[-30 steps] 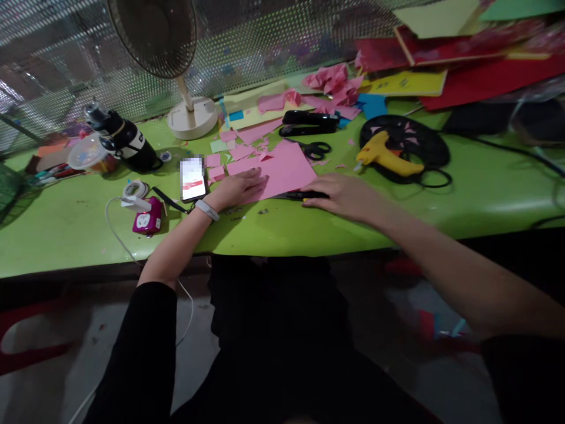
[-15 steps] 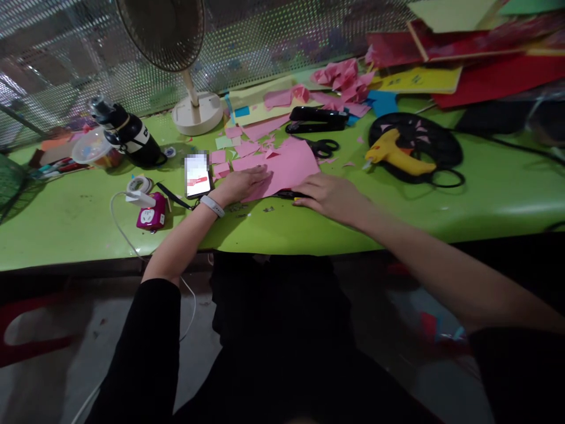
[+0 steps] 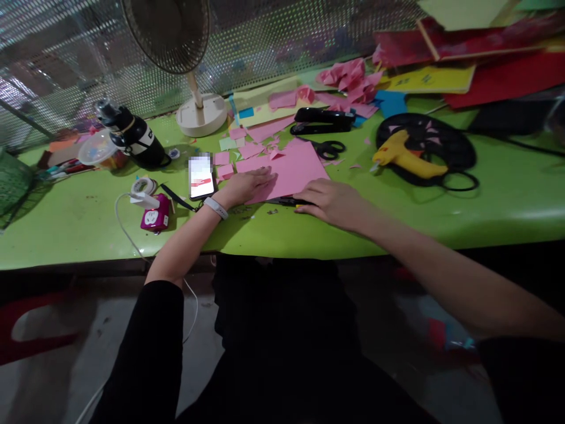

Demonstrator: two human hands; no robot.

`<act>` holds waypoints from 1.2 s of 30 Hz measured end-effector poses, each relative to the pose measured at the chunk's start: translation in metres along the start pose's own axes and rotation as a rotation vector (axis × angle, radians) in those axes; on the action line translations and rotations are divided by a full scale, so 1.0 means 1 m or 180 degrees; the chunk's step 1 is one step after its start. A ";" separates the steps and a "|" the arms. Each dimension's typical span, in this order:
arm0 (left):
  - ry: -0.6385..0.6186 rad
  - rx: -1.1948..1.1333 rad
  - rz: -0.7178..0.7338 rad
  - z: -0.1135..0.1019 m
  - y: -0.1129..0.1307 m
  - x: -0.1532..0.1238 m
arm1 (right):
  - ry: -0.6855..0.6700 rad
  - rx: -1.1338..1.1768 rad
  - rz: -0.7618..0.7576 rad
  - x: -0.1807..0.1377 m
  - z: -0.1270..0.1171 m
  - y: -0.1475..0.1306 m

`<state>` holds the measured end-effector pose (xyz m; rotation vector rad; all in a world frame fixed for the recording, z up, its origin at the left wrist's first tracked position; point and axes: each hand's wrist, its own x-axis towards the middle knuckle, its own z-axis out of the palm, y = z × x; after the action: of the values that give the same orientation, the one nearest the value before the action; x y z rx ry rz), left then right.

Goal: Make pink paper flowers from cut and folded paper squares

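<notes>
A sheet of pink paper (image 3: 295, 171) lies on the green tabletop in front of me. My left hand (image 3: 247, 185) rests flat on its left part, fingers stretched out and pressing it down. At the paper's lower right edge is my right hand (image 3: 329, 200), its fingers curled and closed around a slim black tool with a yellow part (image 3: 289, 201). Most of this tool is hidden by the paper and the hand, so its kind is unclear. Pink paper scraps (image 3: 251, 149) lie just beyond the sheet. Black-handled scissors (image 3: 332, 149) and a black stapler (image 3: 324, 121) are behind it.
A yellow glue gun (image 3: 410, 159) rests on a black round tray (image 3: 459, 147) at right. To the left are a phone (image 3: 202, 176), a purple plug adapter (image 3: 155, 215), tape (image 3: 143, 186), a black bottle (image 3: 139, 141) and a fan (image 3: 200, 115). Folded pink paper (image 3: 348, 79) lies behind.
The view has shifted slightly, so the table things appear a little further right. The pink paper's right corner is turned a little, and both hands stay on it.
</notes>
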<state>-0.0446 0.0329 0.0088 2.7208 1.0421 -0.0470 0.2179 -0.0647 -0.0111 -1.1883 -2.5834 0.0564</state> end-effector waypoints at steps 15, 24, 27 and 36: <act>0.0056 -0.0027 -0.0037 -0.001 0.004 -0.001 | -0.0123 0.0106 -0.0022 0.017 -0.002 -0.017; 0.0072 -0.0093 -0.0039 -0.003 0.004 -0.001 | -0.0085 -0.0005 0.0384 -0.019 -0.003 0.000; 0.0101 -0.0107 -0.0055 -0.005 0.006 -0.002 | -0.0062 0.0112 0.0339 -0.009 0.000 -0.003; 0.0113 -0.0068 -0.0041 -0.003 0.005 -0.002 | -0.0087 0.0148 0.0136 -0.005 0.001 -0.008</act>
<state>-0.0431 0.0291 0.0132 2.7053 1.0635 0.0105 0.2148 -0.0739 -0.0122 -1.2345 -2.5656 0.1420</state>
